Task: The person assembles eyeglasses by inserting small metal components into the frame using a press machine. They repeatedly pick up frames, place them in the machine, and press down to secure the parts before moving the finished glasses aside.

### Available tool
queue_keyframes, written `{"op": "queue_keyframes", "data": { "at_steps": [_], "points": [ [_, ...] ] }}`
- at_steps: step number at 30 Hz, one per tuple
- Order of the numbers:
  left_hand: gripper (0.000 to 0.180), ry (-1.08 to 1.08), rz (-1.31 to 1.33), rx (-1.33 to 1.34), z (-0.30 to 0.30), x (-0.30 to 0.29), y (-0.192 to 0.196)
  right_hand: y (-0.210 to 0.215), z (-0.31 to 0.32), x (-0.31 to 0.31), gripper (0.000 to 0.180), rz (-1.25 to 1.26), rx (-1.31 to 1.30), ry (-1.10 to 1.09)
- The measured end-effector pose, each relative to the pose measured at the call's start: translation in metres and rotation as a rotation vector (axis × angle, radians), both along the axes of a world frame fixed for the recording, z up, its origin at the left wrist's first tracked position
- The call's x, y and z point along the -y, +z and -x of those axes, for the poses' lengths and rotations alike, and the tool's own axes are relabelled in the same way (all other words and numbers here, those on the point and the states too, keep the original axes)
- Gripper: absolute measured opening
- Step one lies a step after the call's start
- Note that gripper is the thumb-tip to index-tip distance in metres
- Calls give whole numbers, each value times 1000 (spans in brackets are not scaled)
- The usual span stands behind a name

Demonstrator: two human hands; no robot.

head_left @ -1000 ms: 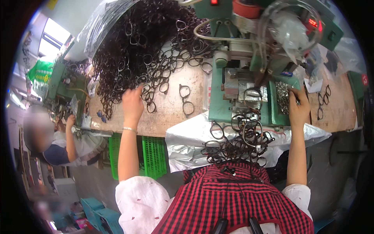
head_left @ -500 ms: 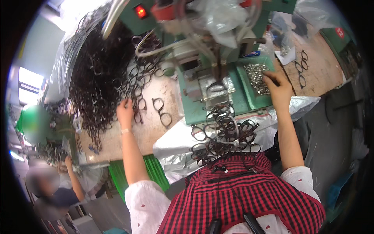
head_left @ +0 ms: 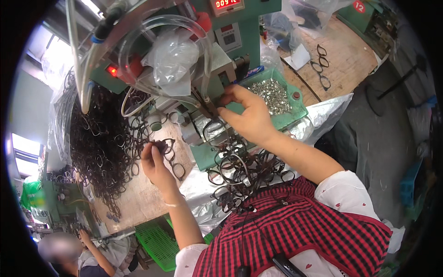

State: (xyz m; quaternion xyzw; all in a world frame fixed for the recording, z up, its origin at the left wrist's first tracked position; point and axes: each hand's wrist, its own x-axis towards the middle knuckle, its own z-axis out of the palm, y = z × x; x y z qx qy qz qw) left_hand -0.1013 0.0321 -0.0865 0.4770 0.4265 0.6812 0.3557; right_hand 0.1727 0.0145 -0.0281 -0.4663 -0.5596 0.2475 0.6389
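My left hand (head_left: 159,168) is over the wooden bench, its thumb and fingers pinched on a dark eyeglass frame (head_left: 171,147). More of the dark frame material shows just past the fingertips. At the green press machine (head_left: 233,39), my right hand (head_left: 251,115) reaches in with thumb and forefinger curled close to the tool head (head_left: 206,104). Whatever is between these fingertips is too small or hidden to make out. Several dark eyeglass frames (head_left: 235,173) hang in a bunch between the machine and my checked apron (head_left: 295,221).
Left stands a large heap of dark eyeglass frames (head_left: 99,147). A green tray holds small metal parts (head_left: 272,94), with silver foil (head_left: 318,120) below. More frames (head_left: 320,67) lie far right. A green plastic crate (head_left: 157,244) is below the bench; another person (head_left: 99,254) sits lower left.
My right hand has gone left from the tray of metal parts to the machine's tool head. My left hand has come from the heap's edge to a frame on the bench. The view has shifted.
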Motion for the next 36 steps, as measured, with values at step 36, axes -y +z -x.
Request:
{"op": "queue_keyframes", "data": {
  "at_steps": [36],
  "points": [
    [35,-338,-692,-904,-86,56,67,-70,-98,33,23,189,952,-534]
  ]
}}
